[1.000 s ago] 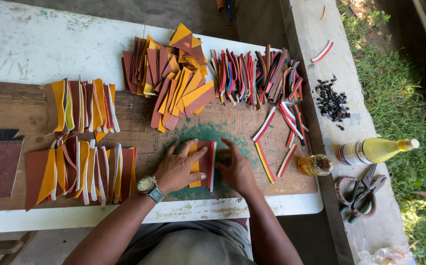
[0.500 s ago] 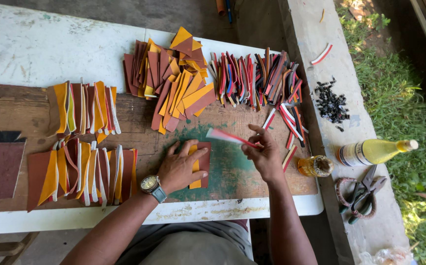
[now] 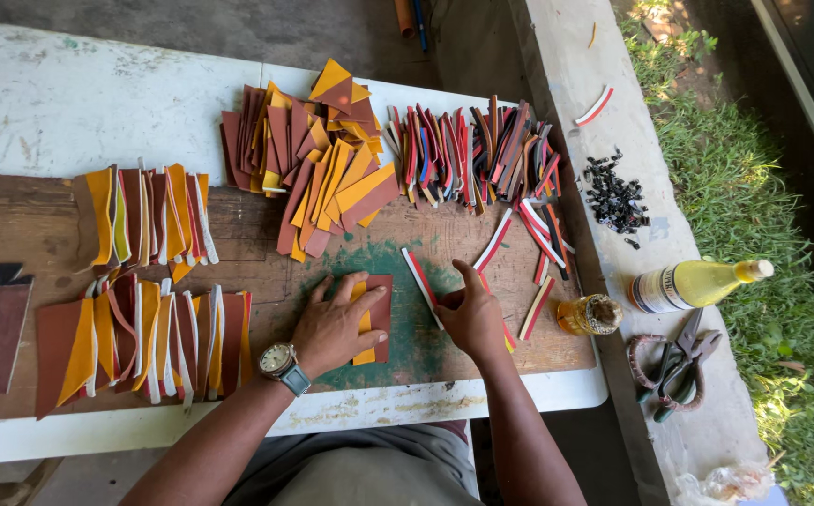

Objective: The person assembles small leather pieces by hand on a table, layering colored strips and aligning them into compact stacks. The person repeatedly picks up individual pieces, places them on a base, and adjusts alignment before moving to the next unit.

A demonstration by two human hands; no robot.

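Note:
My left hand point(image 3: 335, 320), with a wristwatch on the wrist, presses flat on a brown and yellow leather piece point(image 3: 372, 319) on the green-stained part of the wooden board point(image 3: 266, 258). Just to its right, my right hand point(image 3: 470, 314) pinches a thin red and white strip point(image 3: 420, 281) that lies slanted on the board, its upper end pointing away from me. The strip and the leather piece are a little apart.
Several folded brown, yellow and white leather pieces point(image 3: 144, 337) lie at the left, more point(image 3: 318, 159) at the back. A heap of coloured strips point(image 3: 472, 155) is behind my right hand. On the ledge: a yellow bottle point(image 3: 693, 284), a small jar point(image 3: 590, 315), scissors point(image 3: 677, 365), black bits point(image 3: 615, 199).
My right hand left the leather piece, picked a red and white strip from the right, and has brought it down beside the piece. My left hand stayed pressed on the piece.

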